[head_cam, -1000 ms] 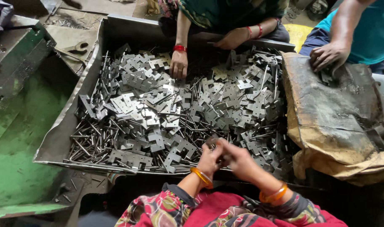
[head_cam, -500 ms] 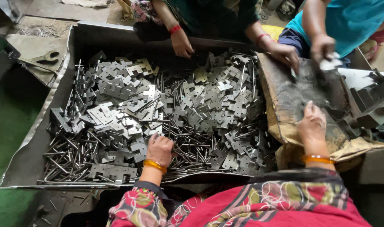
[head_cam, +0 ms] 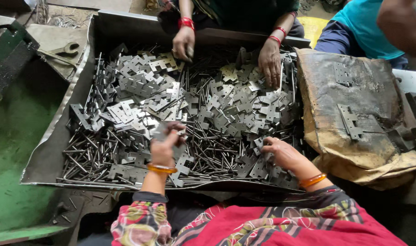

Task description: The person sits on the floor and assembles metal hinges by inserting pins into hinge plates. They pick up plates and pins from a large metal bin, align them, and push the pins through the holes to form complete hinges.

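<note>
- The big sheet-metal tray (head_cam: 48, 159) fills the middle of the view. It is heaped with flat grey hinge leaves (head_cam: 139, 82) and thin steel pins (head_cam: 80, 157), the pins lying thickest along the near left side.
- To the right, touching the tray's edge, a grimy brown sack (head_cam: 353, 150) is draped over a support. Two assembled hinges (head_cam: 350, 120) lie on it.
- At the far side a co-worker's hands (head_cam: 184, 43) reach down into the same heap, red bangles at the wrists. A second person in a teal shirt (head_cam: 362, 32) is at the far right.
- The left hand (head_cam: 164, 148), with an orange bangle, is raised just over the near middle of the pile. It is clenched around a hinge leaf (head_cam: 162, 130), fingers curled over its top edge.
- The right hand (head_cam: 285, 155) lies low on the near right of the pile, fingers bent among the loose leaves. Whether it has pinched one I cannot tell.
- Risk, as I judge it: the stamped leaves have raw edges and the pins have ends, so bare fingers raking through the heap could get cut or pricked.
- The held leaf could catch on the tangled pieces below and drag them over the low near rim.
- With four hands in one pile, a shove from the far side could shift pieces onto the near fingers.
</note>
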